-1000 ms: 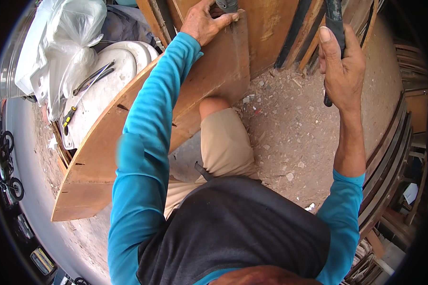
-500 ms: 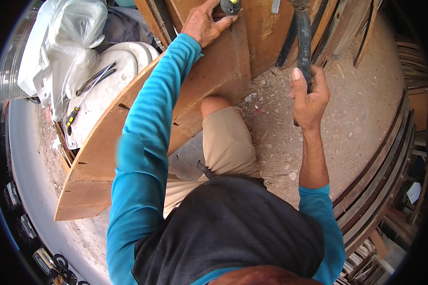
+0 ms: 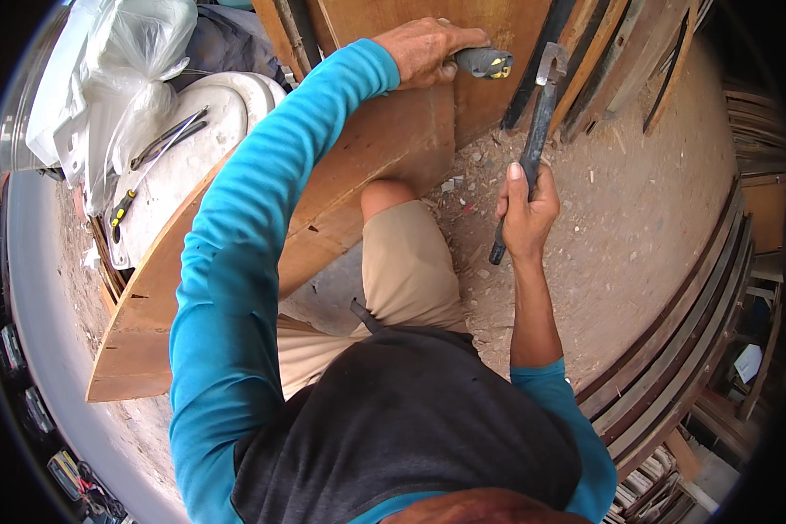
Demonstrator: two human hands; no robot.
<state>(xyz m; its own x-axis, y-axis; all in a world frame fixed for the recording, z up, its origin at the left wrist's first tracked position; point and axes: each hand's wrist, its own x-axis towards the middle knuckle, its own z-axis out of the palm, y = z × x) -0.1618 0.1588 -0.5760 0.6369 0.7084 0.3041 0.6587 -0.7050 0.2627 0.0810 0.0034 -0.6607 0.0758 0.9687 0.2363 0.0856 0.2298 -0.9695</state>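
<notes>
A dark grey tool handle with yellow marks (image 3: 483,63) points rightward out of my closed left hand (image 3: 424,54). The rest of that tool is hidden, so its exact kind is unclear. My left hand is at the far end of a brown wooden board (image 3: 393,131), which leans across in front of me beside my knee. To the right, my right hand (image 3: 529,210) is wrapped round the dark handle of a claw hammer (image 3: 542,113), thumb laid along it. The hammer's metal head points away from me, above the ground and apart from the board.
On the left, a round white lid-like surface (image 3: 223,96) bears dark pliers (image 3: 162,144) and a screwdriver (image 3: 123,212) with a yellow and black handle. Plastic bags (image 3: 140,52) lie behind. Wooden planks (image 3: 624,70) lean at the far side; curved-looking stacked timber (image 3: 672,341) lines the right.
My left hand has shifted right and tipped the grey handle sideways. My right hand has come left and slightly nearer with the hammer, whose head now shows fully.
</notes>
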